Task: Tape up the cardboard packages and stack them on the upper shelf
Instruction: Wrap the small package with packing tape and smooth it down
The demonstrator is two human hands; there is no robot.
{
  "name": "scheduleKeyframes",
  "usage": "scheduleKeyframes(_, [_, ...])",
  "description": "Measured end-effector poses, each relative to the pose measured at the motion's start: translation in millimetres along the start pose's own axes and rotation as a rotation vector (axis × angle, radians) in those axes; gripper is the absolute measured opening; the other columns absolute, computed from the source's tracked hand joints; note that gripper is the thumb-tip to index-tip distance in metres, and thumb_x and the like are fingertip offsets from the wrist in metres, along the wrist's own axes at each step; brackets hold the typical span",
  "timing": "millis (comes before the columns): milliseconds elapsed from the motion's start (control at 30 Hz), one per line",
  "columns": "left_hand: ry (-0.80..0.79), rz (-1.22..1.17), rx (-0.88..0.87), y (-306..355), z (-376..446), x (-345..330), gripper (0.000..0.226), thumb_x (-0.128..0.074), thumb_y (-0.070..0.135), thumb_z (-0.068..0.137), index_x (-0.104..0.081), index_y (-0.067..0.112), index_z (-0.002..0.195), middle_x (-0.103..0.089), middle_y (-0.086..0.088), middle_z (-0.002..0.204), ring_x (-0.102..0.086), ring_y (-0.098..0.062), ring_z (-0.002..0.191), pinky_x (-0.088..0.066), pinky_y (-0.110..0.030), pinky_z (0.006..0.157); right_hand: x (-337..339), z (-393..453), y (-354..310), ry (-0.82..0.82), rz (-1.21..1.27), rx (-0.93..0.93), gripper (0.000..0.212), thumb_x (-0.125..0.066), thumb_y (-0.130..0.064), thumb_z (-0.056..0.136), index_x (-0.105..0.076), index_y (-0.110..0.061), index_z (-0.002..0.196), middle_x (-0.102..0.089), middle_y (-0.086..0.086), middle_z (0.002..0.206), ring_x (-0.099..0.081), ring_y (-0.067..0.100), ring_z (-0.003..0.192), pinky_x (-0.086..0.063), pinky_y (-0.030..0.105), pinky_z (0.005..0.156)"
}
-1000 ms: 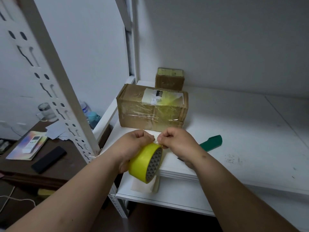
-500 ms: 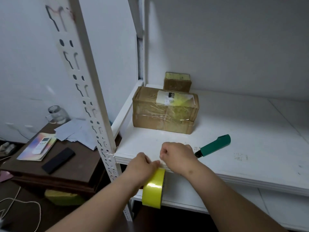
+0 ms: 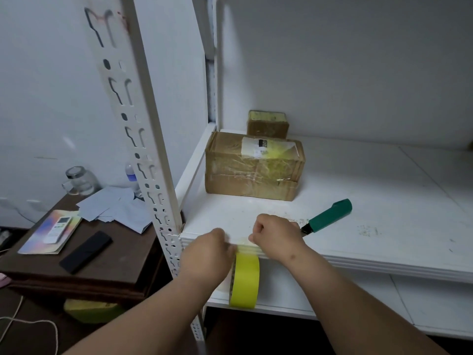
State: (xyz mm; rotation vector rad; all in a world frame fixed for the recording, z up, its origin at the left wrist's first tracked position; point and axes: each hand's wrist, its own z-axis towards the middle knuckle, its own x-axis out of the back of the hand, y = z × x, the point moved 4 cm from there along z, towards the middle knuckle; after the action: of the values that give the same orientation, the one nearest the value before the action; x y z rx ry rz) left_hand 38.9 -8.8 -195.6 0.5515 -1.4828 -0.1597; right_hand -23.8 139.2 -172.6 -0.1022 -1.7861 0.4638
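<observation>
Yellow tape on a roll (image 3: 244, 280) hangs just below the front edge of the white shelf (image 3: 384, 262), its band facing the camera. The left hand (image 3: 207, 254) is curled against the roll's left side and seems to grip it, though its fingertips are hidden behind the roll. The right hand (image 3: 277, 238) is closed into a loose fist at the shelf lip, thumb and fingers pinching the free end of the tape right where it meets the edge. Both hands sit close together, almost touching across the strip.

Behind them, the large cardboard package (image 3: 253, 166), wrapped in clear film with a white label on top, rests near the shelf's left end, and the small cardboard package (image 3: 267, 124) stands just behind it against the back wall. The shelf surface to the right of the packages lies bare and wide. A green-handled cutter (image 3: 329, 216) lies on the shelf just right of the right hand, blade end toward the wrist.

The perforated white upright (image 3: 143, 139) of the rack rises at the shelf's front left corner, close beside the left forearm. Left of it, a dark wooden table (image 3: 102, 267) carries loose papers (image 3: 115, 208), a glass jar (image 3: 80, 180), a black case (image 3: 85, 252) and a remote on a colourful booklet (image 3: 51, 231).
</observation>
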Motion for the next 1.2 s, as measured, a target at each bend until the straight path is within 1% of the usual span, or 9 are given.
scheduleKeyframes(100, [0.162, 0.142, -0.287, 20, 8, 18, 0.016, -0.051, 0.031, 0.093, -0.041, 0.019, 0.089, -0.063, -0.005, 0.086, -0.062, -0.035, 0.082, -0.038, -0.035, 0.061, 10, 3, 2, 0.069, 0.004, 0.034, 0.013, -0.05, -0.024, 0.095, -0.056, -0.027, 0.084, -0.07, -0.007, 0.098, -0.062, 0.023, 0.1, -0.038, 0.035, 0.092])
scheduleKeyframes(167, [0.345, 0.132, -0.482, 34, 18, 29, 0.016, -0.058, 0.027, 0.083, -0.053, 0.015, 0.092, -0.061, -0.007, 0.084, -0.06, -0.035, 0.076, -0.042, -0.037, 0.06, 32, 5, 8, 0.296, 0.001, 0.087, 0.011, -0.052, -0.023, 0.095, -0.061, -0.028, 0.092, -0.067, -0.002, 0.103, -0.058, 0.026, 0.104, -0.036, 0.036, 0.092])
scheduleKeyframes(267, [0.506, 0.135, -0.534, 54, 45, 49, 0.048, -0.067, 0.031, 0.077, -0.058, 0.012, 0.12, -0.058, -0.012, 0.119, -0.055, -0.035, 0.109, -0.047, -0.044, 0.088, 70, 5, 14, 0.702, -0.008, 0.174, 0.027, -0.063, -0.022, 0.088, -0.062, -0.018, 0.115, -0.055, 0.007, 0.121, -0.044, 0.03, 0.115, -0.034, 0.041, 0.097])
scheduleKeyframes(333, [0.49, 0.147, -0.535, 72, 63, 62, 0.069, -0.067, 0.036, 0.081, -0.044, 0.014, 0.142, -0.042, -0.012, 0.148, -0.037, -0.034, 0.138, -0.032, -0.049, 0.111, 91, 14, 18, 0.781, -0.005, 0.203, 0.049, -0.067, -0.029, 0.086, -0.053, -0.018, 0.131, -0.044, 0.008, 0.141, -0.033, 0.029, 0.131, -0.027, 0.044, 0.109])
scheduleKeyframes(500, [0.343, 0.295, -0.476, 96, 111, 66, 0.066, -0.048, 0.056, 0.093, -0.03, 0.029, 0.151, -0.021, -0.005, 0.163, -0.013, -0.027, 0.151, -0.003, -0.052, 0.121, 108, 65, 29, 0.554, -0.23, 0.212, 0.07, -0.059, -0.053, 0.09, -0.035, -0.026, 0.149, -0.032, 0.001, 0.158, -0.022, 0.025, 0.147, -0.016, 0.048, 0.12])
scheduleKeyframes(733, [0.43, 0.402, -0.372, 95, 130, 53, 0.056, -0.061, 0.063, 0.081, -0.05, 0.029, 0.124, -0.051, -0.002, 0.131, -0.044, -0.031, 0.121, -0.027, -0.051, 0.105, 105, 81, 39, 0.738, -0.291, 0.351, 0.06, -0.076, -0.052, 0.072, -0.06, -0.019, 0.119, -0.06, 0.007, 0.122, -0.051, 0.033, 0.115, -0.037, 0.046, 0.099])
scheduleKeyframes(967, [0.514, 0.392, -0.44, 85, 136, 45, 0.073, -0.077, 0.06, 0.067, -0.052, 0.024, 0.126, -0.055, -0.007, 0.129, -0.05, -0.036, 0.111, -0.028, -0.047, 0.096, 101, 85, 45, 0.678, -0.258, 0.416, 0.069, -0.078, -0.044, 0.067, -0.055, -0.019, 0.127, -0.054, 0.007, 0.131, -0.045, 0.033, 0.122, -0.037, 0.048, 0.104])
scheduleKeyframes(1100, [0.454, 0.279, -0.43, 85, 134, 52, 0.089, -0.067, 0.066, 0.065, -0.039, 0.031, 0.142, -0.043, -0.006, 0.145, -0.038, -0.035, 0.131, -0.025, -0.052, 0.106, 100, 83, 51, 0.453, 0.222, 0.275, 0.091, -0.076, -0.037, 0.076, -0.025, -0.034, 0.152, -0.012, 0.0, 0.162, -0.012, 0.024, 0.148, -0.021, 0.04, 0.118])
scheduleKeyframes(1200, [0.531, -0.034, -0.191, 68, 135, 69, 0.086, -0.062, 0.068, 0.076, -0.032, 0.035, 0.149, -0.024, 0.001, 0.159, -0.017, -0.025, 0.146, -0.01, -0.045, 0.115, 94, 82, 55, 0.147, 0.819, 0.121, 0.088, -0.067, -0.041, 0.089, -0.009, -0.046, 0.154, -0.024, -0.009, 0.161, -0.034, 0.018, 0.143, -0.034, 0.044, 0.116])
